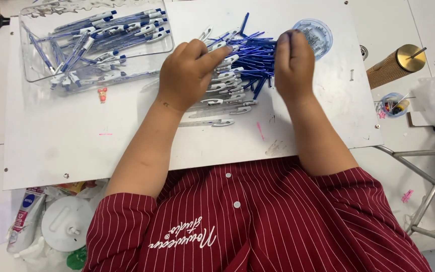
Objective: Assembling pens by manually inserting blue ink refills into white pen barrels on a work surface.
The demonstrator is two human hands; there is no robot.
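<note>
Left hand (pixel 187 75) curled loosely over pile of pens (pixel 237 75) at centre of white desk (pixel 76 146); right hand (pixel 293 65) pinching blue refills at pile's right edge, beside small round dish (pixel 314 34).

Bright, even overhead light, no hard shadows; only soft shade under the left hand (pixel 190 73) and right hand (pixel 293 65). White board (pixel 76 146) nearly blown out. Glare on clear plastic tray (pixel 31 70) rim. Mild wide-angle bending at edges. Focus sharp centre, fingertips slightly motion-blurred, corners softer.
</note>
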